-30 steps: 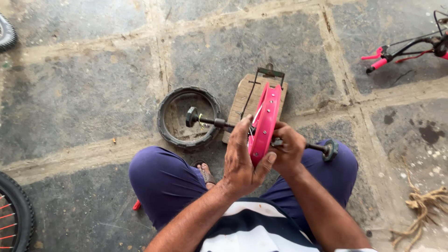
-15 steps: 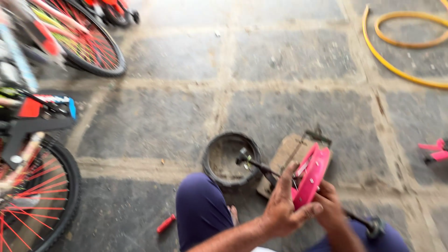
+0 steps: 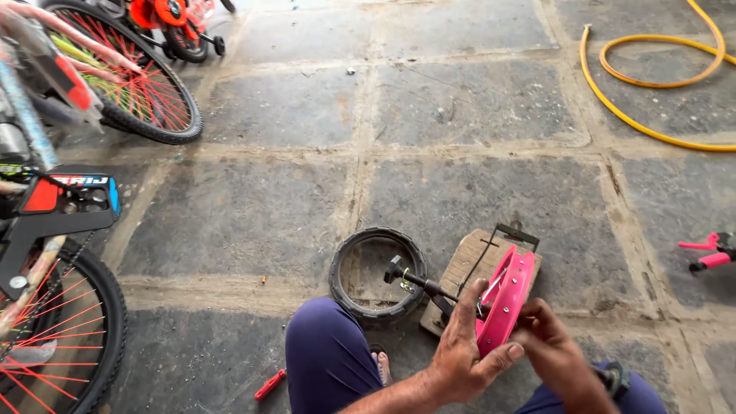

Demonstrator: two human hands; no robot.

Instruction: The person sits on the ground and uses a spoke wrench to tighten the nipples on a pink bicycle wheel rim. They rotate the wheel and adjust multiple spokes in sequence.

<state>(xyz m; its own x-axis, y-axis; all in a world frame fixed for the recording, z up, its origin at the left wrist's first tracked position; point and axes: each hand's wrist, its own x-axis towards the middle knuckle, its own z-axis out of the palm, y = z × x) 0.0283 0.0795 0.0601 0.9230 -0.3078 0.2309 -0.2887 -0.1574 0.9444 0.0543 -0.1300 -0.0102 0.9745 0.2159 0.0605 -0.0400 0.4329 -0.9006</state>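
So the small black tire (image 3: 377, 274) already lies off on the stone floor, while the pink wheel rim (image 3: 504, 299) stands on edge over a wooden board (image 3: 464, 268), gripped by the left hand (image 3: 465, 349) and right hand (image 3: 553, 354), fingers curled around it; refitting is not yet done.

Two hands, left (image 3: 464, 349) and right (image 3: 556, 353), are seen closed on one pink rim (image 3: 506, 299). One small tyre (image 3: 377, 276), one wooden board (image 3: 468, 264), one black rod (image 3: 422, 282) and one red tool (image 3: 270, 384) are counted on the floor. Two spoked bicycle wheels (image 3: 146, 92) (image 3: 65, 337), one yellow hose (image 3: 652, 69) and one pink part (image 3: 709, 253) are also counted.
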